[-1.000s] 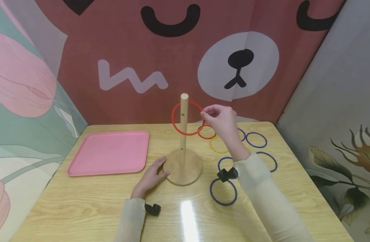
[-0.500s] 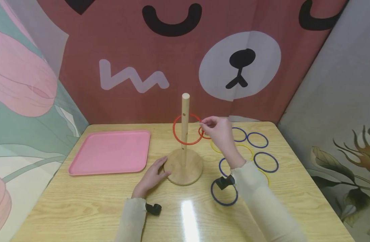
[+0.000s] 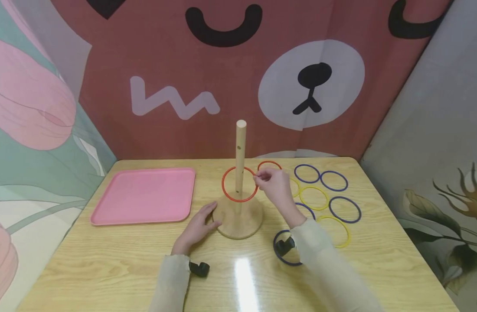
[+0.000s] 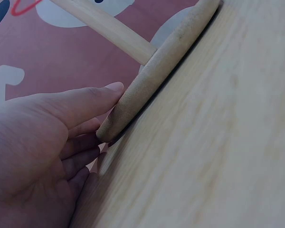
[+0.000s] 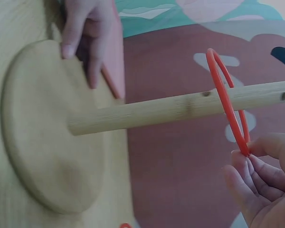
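Observation:
A wooden post (image 3: 240, 143) rises from a round wooden base (image 3: 238, 232) on the table. My right hand (image 3: 276, 190) pinches the right side of a red ring (image 5: 222, 92) between thumb and fingertips. The ring encircles the post, tilted, at about its lower half and above the base. My left hand (image 3: 195, 227) rests at the left edge of the base, thumb toward the front and fingers reaching along the rim. In the left wrist view its thumb (image 4: 97, 99) touches the base's rim, and part of the other fingers is hidden behind it.
A pink tray (image 3: 142, 197) lies at the left of the table. Right of the post lie another red ring (image 3: 269, 161), several blue rings (image 3: 334, 171) and several yellow rings (image 3: 314, 187), some partly behind the right arm. A printed cloth (image 3: 164, 138) hangs behind the table.
My right hand has lowered the red ring along the post, from near its top to its lower half. The left hand stays at the base.

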